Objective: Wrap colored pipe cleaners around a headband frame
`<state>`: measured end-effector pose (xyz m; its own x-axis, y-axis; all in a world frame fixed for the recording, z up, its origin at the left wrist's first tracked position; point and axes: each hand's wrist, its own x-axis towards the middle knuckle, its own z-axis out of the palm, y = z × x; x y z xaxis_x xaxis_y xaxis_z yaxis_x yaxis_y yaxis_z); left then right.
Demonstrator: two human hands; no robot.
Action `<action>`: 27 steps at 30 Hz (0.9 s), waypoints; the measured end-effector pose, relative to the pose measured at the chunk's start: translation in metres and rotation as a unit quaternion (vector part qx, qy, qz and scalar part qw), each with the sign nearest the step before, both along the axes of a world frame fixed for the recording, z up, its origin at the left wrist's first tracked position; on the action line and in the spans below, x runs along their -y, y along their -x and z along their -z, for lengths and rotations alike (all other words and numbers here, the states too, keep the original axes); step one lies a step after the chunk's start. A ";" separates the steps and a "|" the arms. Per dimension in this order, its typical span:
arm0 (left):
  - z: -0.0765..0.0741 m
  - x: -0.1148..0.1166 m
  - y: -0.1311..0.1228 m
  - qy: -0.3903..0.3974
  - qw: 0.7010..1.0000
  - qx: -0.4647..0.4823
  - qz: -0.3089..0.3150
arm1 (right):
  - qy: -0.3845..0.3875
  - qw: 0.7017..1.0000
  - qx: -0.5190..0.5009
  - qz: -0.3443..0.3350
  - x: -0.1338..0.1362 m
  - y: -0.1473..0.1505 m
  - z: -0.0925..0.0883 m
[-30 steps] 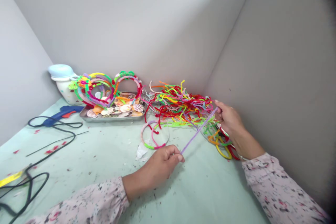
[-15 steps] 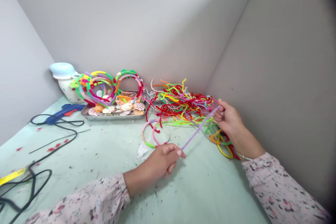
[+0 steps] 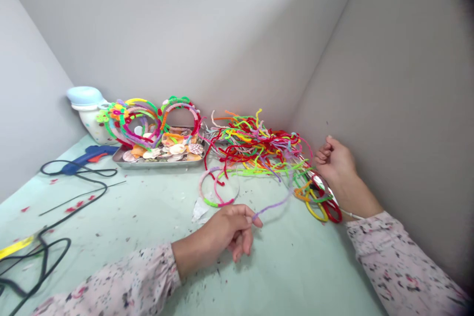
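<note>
My left hand [image 3: 229, 231] pinches one end of a purple pipe cleaner [image 3: 274, 206] between thumb and forefinger. From there the pipe cleaner bends up to the right, its far end loose and blurred in front of the pile. At the right, my right hand [image 3: 335, 160] is closed in a loose curl, nothing visible in its fingers. Beside it lies a tangled pile of coloured pipe cleaners [image 3: 252, 145]. Behind my left hand a hoop wrapped in pink, purple and green [image 3: 202, 190] rests on the table.
A metal tray [image 3: 159, 164] holds seashells [image 3: 177, 149] and several wrapped headbands [image 3: 142, 103]. Farther left are a white jar with a blue lid [image 3: 89, 113], a blue glue gun [image 3: 83, 160] and a black cord [image 3: 46, 256]. Coloured loops [image 3: 318, 205] lie below my right hand.
The purple pipe cleaner was stretched straight between both hands. My right hand has let go of its end and moved slightly right, and the pipe cleaner now curves.
</note>
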<state>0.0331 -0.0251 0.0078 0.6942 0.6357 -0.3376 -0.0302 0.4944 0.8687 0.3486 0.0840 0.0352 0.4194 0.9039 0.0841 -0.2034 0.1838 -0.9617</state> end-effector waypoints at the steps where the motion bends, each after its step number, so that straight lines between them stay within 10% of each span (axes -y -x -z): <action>1: 0.000 0.001 -0.001 -0.003 1.000 0.002 -0.002 | 0.000 1.000 -0.009 0.008 0.000 -0.001 0.000; 5: 0.001 0.001 -0.003 -0.051 0.995 0.033 -0.075 | 0.014 0.999 -0.051 0.000 0.004 0.014 -0.004; 8: -0.002 -0.002 -0.002 -0.102 0.985 0.036 -0.137 | 0.066 0.984 0.041 -0.159 0.016 0.041 -0.008; 13: -0.005 -0.006 0.001 -0.145 0.980 0.025 -0.135 | 0.111 0.802 0.274 -0.520 0.051 0.102 -0.006; 20: 0.003 -0.015 0.006 -0.141 0.979 0.019 -0.147 | 0.043 0.898 0.302 -0.316 0.062 0.148 0.019; 27: 0.008 -0.026 0.006 -0.035 0.983 0.073 -0.166 | -0.006 0.930 0.278 -0.241 0.064 0.147 0.018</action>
<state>0.0267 0.0004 0.0001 0.4830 0.8529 -0.1980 -0.3065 0.3765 0.8743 0.2016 0.0205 0.0176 -0.1453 0.9731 0.1788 0.2629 0.2122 -0.9412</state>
